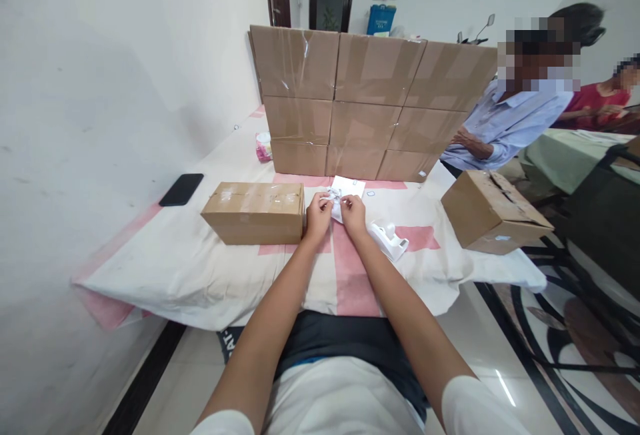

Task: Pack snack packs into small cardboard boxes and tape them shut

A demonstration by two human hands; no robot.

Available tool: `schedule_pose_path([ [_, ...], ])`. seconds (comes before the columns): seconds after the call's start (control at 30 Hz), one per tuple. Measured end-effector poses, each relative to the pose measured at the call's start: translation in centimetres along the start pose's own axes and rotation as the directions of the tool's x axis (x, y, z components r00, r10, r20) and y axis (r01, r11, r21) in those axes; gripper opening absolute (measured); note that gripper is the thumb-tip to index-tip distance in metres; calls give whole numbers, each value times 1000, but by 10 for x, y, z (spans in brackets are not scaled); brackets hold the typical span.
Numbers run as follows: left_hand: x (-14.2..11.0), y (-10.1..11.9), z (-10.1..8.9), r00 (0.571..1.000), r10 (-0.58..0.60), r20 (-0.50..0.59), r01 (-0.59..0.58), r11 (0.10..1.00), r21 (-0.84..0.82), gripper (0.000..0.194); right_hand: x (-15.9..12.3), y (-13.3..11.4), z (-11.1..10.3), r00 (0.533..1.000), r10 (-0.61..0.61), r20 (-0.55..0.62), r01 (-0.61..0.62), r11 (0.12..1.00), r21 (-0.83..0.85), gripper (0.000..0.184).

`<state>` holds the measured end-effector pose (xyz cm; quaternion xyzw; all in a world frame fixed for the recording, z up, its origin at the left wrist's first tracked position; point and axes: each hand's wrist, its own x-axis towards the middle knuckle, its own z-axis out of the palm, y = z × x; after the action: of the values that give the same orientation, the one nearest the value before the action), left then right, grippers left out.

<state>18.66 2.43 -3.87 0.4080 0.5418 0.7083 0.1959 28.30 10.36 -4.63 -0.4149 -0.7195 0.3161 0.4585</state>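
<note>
My left hand (319, 213) and my right hand (353, 212) meet over the cloth-covered table (165, 268), both pinched on a small crumpled white thing (335, 199) between them, perhaps tape or plastic. It lies over a white paper sheet (350, 188). A sealed brown carton (255, 212) sits just left of my left hand. A white tape dispenser (389, 239) lies just right of my right forearm.
A wall of stacked taped cartons (370, 101) stands behind the paper. An open carton (493, 211) sits at the table's right edge. A black phone (181, 189) lies at the left. Two people sit at the far right, one sleeve (515, 121) near the stack.
</note>
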Motion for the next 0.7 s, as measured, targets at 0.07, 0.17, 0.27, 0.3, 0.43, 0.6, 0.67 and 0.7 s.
schedule_pose_path([
  [0.07,0,0,0,1000,0,-6,0,1000,5,14,-2,-1,0,999,-3,36,6,996,-84,15],
  [0.17,1,-1,-1,1000,1,-13,-1,1000,17,13,-4,0,0,998,1,67,10,987,-160,24],
  [0.27,1,-1,-1,1000,-2,-16,2,1000,26,11,-4,1,-2,997,-8,72,20,987,-157,28],
  [0.3,1,-1,-2,1000,-3,-17,4,1000,27,11,-4,1,-3,997,-17,69,27,990,-138,29],
  [0.43,1,-2,-2,999,-10,-32,11,999,32,12,-2,-3,-3,994,-81,70,82,997,-5,31],
  [0.6,2,-4,-2,999,-13,-50,15,999,51,17,-2,-5,0,986,-126,106,111,984,139,24],
  [0.67,1,-4,-2,999,-6,-41,9,998,70,18,-2,-5,1,988,-120,99,102,981,165,27],
  [0.7,1,-3,-2,999,1,-38,2,997,82,17,-2,-5,1,989,-117,95,100,980,175,28],
])
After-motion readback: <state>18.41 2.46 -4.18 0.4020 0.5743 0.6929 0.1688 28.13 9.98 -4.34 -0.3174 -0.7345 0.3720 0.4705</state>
